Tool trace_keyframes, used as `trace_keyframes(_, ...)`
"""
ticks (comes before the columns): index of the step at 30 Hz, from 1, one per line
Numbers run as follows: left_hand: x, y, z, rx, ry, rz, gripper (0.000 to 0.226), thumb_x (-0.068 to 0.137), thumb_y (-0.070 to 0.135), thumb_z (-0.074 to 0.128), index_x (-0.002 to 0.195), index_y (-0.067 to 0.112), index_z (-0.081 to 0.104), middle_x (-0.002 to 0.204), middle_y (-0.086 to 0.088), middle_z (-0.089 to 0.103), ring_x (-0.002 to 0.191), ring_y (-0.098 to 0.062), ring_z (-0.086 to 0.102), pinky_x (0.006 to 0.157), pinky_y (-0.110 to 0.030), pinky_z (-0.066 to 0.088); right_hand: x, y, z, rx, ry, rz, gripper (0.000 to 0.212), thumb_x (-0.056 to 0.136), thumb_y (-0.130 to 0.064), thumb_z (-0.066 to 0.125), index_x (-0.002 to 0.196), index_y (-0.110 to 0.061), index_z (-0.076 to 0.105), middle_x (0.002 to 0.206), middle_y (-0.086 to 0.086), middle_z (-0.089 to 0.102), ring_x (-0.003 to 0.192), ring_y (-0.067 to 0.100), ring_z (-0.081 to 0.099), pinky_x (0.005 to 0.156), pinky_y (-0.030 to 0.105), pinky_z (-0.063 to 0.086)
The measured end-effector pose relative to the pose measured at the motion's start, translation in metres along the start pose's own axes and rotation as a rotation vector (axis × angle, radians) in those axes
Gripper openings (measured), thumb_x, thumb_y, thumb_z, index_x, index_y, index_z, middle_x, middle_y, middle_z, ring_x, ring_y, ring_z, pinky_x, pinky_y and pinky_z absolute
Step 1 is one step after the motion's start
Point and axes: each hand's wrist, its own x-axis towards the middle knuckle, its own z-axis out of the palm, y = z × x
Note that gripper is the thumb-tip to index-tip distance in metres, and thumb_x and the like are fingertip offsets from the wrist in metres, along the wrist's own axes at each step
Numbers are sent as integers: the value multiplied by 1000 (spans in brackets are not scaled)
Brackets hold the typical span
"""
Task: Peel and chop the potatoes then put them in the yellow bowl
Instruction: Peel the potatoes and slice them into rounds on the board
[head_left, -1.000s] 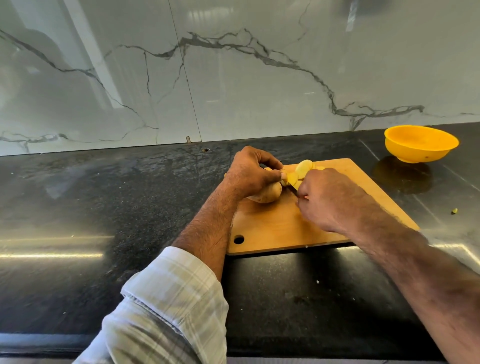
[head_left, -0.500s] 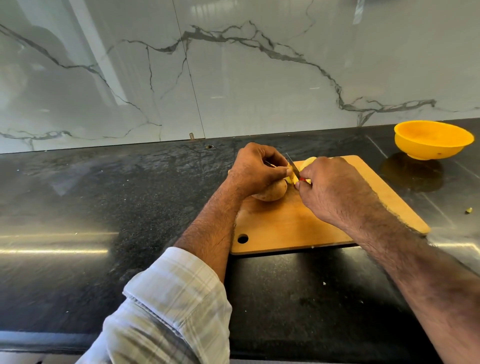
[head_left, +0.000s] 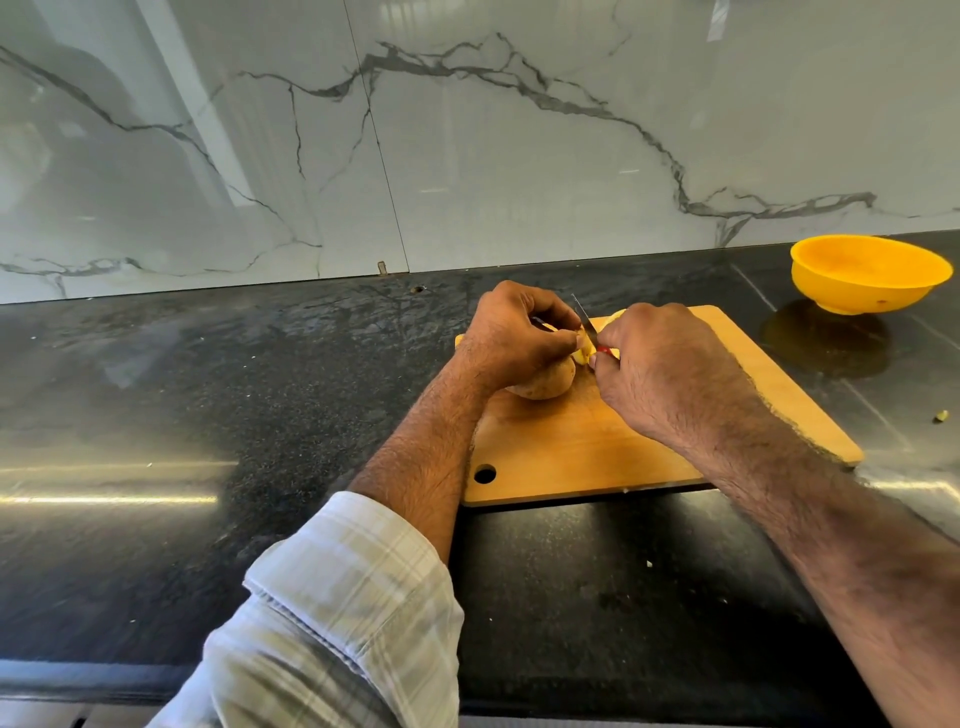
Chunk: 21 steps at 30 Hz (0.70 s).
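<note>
Chopping step. Left hand (head_left: 514, 338) curls round the potato (head_left: 545, 382) on the board (head_left: 571, 447). Right hand (head_left: 660, 369) grips the knife (head_left: 584, 322), blade btwn both hands. Next: push down thru the potato. Bowl (head_left: 867, 273) sits far right of the right hand.

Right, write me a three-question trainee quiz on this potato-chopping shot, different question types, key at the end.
1. True or false: the potato lies on the wooden cutting board.
2. Multiple choice: the knife is held by A) the left hand, B) the right hand, C) neither.
3. Fill in: the yellow bowl stands on the black ____, apart from the board.

Key: 1 true; 2 B; 3 counter.
</note>
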Motion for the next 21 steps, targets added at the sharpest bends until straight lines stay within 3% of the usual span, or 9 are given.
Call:
trace_keyframes(4,1,-1,1,3,-5,7,10,88,20,85,96,24,84,91,13,79,88,1,73,70,-7,53,10,-1,1,49,7,28,40,100,-33,66,135,-13,64,113,9,70,95,25,69,89,41,62)
trace_keyframes(9,1,-3,0,-15,3,-3,10,87,19,86,95,23,84,90,12,80,87,-2,74,80,-21,61,16,-2,2,98,42,19,36,99,-33,67,130,-14,68,107,8,71,87,23,69,82,38,63)
trace_keyframes(21,2,6,3,16,-19,-27,10,85,20,87,91,27,84,92,16,78,94,-3,71,86,-30,62,11,4,3,63,3,39,35,99,-32,67,129,-13,69,106,8,71,89,23,69,86,39,63)
